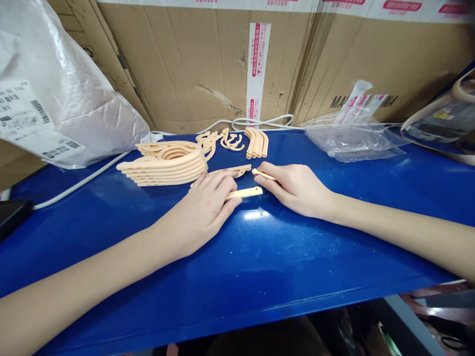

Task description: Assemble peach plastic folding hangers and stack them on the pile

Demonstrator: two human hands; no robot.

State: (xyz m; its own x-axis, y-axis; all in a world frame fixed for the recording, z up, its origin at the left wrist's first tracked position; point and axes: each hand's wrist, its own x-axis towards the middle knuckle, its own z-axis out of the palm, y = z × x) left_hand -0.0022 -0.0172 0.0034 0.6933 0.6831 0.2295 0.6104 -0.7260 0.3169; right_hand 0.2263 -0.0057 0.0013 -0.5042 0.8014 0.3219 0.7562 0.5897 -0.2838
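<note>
My left hand (pixel 208 212) is closed, thumb below and fingers above, on a cream plastic hanger arm (pixel 248 192) whose flat end has a small hole. Just beyond those fingers lies another cream hanger piece (pixel 243 169), partly hidden by the hand; I cannot tell whether the two join. My right hand (pixel 297 190) pinches a slim cream plastic piece (pixel 264 174) with a small knobbed end, pointing left toward the hanger parts. Most of that piece is covered by the fingers. A neat stack of curved cream hanger parts (pixel 163 170) sits beside my left hand.
Loose cream hooks (pixel 232 142) and several short curved arms (pixel 257 143) lie behind my hands on the blue table (pixel 260 287). Cardboard boxes (pixel 208 64) stand along the back. A wrapped parcel (pixel 81 99), white cable (pixel 81 183), clear plastic bag (pixel 352 138) and transparent container (pixel 441 121) flank them.
</note>
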